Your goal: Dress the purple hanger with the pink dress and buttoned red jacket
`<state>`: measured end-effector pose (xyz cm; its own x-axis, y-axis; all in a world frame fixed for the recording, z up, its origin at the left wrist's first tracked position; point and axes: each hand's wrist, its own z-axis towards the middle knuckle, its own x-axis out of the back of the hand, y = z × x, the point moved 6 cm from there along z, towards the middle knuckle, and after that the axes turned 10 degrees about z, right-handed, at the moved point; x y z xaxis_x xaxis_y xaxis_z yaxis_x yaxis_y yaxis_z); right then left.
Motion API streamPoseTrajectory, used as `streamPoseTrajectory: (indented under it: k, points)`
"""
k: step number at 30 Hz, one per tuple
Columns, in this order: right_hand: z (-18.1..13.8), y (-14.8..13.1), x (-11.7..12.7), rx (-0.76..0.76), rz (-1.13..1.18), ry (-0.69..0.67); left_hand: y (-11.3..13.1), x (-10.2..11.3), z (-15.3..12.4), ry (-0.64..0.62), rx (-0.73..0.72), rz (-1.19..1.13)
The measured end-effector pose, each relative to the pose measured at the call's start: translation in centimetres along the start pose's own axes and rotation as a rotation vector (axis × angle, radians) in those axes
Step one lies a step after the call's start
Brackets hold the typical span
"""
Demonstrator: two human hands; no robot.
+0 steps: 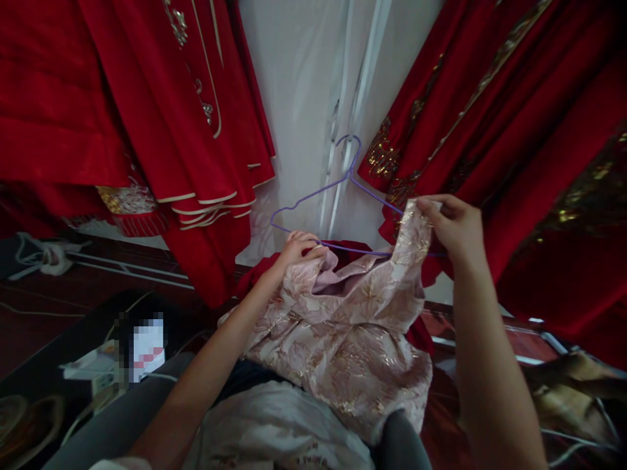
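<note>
A sleeveless pale pink brocade dress (362, 339) with gold floral thread lies across my lap, its neckline toward the hanger. My right hand (455, 225) pinches the dress's right shoulder strap and holds it raised over the right arm of a purple hanger (318, 190). My left hand (298, 251) is closed on the left shoulder of the dress, close to the hanger's lower bar; whether its fingers also grip the bar, I cannot tell. The hanger's hook points up, and its left end is bare. Its right end is partly hidden behind the strap and my right hand.
Red garments (161, 117) with cream piping hang at the left. More red garments (455, 117) with gold embroidery hang at the right. Between them is a pale wall (294, 91). A power strip (93, 369) with cables sits at lower left, and a crumpled bag (568, 391) at lower right.
</note>
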<state>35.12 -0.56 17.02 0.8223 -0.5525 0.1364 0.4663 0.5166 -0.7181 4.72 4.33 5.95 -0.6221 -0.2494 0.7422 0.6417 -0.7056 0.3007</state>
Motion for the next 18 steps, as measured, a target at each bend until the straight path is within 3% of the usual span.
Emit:
streamPoseTrajectory:
  k: [3, 6, 11, 14, 18]
  points:
    - [0.2, -2.2, -2.2, 0.103, -0.157, -0.073, 1.1, -1.0, -0.2, -0.027, -0.028, -0.009]
    - [-0.4, -2.4, -3.2, 0.131, -0.323, -0.113, 1.8, -1.4, -0.3, -0.055, -0.032, -0.015]
    - [-2.1, -1.5, -2.9, 0.214, -0.408, -0.093, 1.9, 0.2, 0.4, -0.055, -0.110, -0.136]
    - [-2.2, -0.6, -2.7, 0.197, -0.332, -0.087, -0.2, 3.1, 1.0, 0.008, -0.091, -0.261]
    - [-1.7, 0.4, -2.7, 0.169, -0.168, -0.117, -6.4, 8.2, -0.5, 0.339, 0.202, -0.097]
